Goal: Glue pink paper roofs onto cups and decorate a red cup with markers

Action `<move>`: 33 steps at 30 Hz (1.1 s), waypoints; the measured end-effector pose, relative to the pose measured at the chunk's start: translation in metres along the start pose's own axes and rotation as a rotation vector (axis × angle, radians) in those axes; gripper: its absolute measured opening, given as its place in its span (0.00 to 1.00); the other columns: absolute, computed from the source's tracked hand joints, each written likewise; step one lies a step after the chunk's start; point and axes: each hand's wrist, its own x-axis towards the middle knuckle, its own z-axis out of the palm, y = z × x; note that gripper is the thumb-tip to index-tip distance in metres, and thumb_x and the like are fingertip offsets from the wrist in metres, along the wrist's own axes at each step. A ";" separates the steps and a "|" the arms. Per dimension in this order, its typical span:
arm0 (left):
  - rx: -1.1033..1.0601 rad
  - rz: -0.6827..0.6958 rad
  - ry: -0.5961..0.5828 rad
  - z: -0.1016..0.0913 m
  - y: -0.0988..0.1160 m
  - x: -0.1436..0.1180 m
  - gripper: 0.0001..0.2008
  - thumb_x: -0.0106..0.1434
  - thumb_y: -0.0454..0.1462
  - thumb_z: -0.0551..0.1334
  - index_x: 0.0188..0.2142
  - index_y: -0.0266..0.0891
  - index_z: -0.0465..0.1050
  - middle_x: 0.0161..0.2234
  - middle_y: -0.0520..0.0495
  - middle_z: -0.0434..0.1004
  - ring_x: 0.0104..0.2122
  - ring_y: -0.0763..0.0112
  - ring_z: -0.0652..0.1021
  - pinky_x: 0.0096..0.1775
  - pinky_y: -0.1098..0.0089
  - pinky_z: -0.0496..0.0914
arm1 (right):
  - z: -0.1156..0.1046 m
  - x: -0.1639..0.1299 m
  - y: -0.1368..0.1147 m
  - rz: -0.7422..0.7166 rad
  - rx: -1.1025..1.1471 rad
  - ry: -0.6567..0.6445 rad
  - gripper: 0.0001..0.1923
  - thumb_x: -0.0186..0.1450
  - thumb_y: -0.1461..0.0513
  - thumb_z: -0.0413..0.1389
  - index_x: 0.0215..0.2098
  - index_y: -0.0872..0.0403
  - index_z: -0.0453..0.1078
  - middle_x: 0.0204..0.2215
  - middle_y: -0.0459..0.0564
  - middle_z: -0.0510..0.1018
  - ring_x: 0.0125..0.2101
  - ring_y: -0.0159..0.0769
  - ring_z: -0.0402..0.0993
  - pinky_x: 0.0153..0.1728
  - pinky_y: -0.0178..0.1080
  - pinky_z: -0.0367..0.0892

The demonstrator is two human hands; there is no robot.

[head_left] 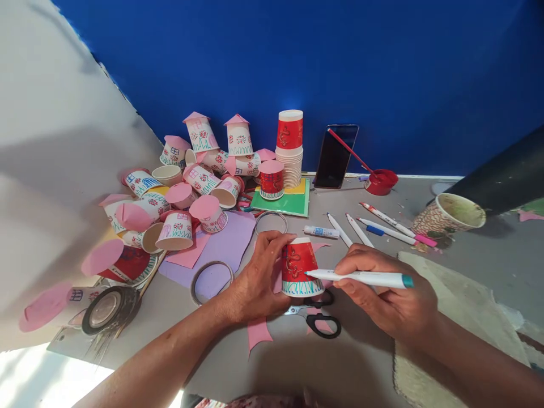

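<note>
My left hand (260,273) grips an upside-down red paper cup (298,265) with green zigzag lines drawn along its white rim band. My right hand (385,289) holds a white marker with a teal cap (361,277), its tip touching the cup's lower right side. Both hands are low over the grey table (357,362). Black-handled scissors (318,317) lie just under the cup.
A heap of decorated cups with pink paper roofs (187,187) fills the left. A stack of cups (290,148), a phone (335,156), a red paint pot with brush (381,181), loose markers (385,224), a dirty cup (448,214), tape rolls (111,309) and pink scraps surround the hands.
</note>
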 end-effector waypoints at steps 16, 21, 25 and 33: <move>0.018 0.041 0.011 0.002 -0.001 -0.001 0.48 0.57 0.47 0.79 0.69 0.50 0.55 0.58 0.41 0.62 0.60 0.53 0.71 0.62 0.53 0.73 | -0.002 -0.001 0.000 0.004 -0.057 0.038 0.04 0.73 0.61 0.59 0.39 0.49 0.76 0.29 0.44 0.82 0.27 0.32 0.76 0.29 0.35 0.70; 0.006 0.025 0.045 0.001 0.001 0.001 0.48 0.55 0.52 0.79 0.68 0.50 0.57 0.57 0.42 0.64 0.60 0.53 0.71 0.61 0.52 0.74 | -0.005 0.001 -0.004 0.056 -0.072 0.120 0.05 0.73 0.62 0.59 0.38 0.49 0.75 0.27 0.43 0.80 0.23 0.30 0.74 0.26 0.34 0.68; -0.001 0.039 0.057 0.002 -0.001 0.002 0.49 0.55 0.53 0.78 0.69 0.52 0.56 0.57 0.41 0.65 0.59 0.53 0.71 0.59 0.52 0.75 | -0.004 0.000 -0.004 0.012 -0.073 0.104 0.04 0.73 0.62 0.60 0.38 0.49 0.75 0.30 0.44 0.83 0.26 0.32 0.77 0.28 0.34 0.70; -0.014 0.074 0.056 0.002 -0.004 0.001 0.51 0.55 0.49 0.80 0.70 0.54 0.55 0.58 0.41 0.64 0.60 0.53 0.71 0.59 0.51 0.76 | -0.002 0.004 -0.003 -0.005 -0.041 0.081 0.04 0.72 0.61 0.60 0.38 0.50 0.76 0.28 0.45 0.82 0.24 0.32 0.76 0.24 0.33 0.69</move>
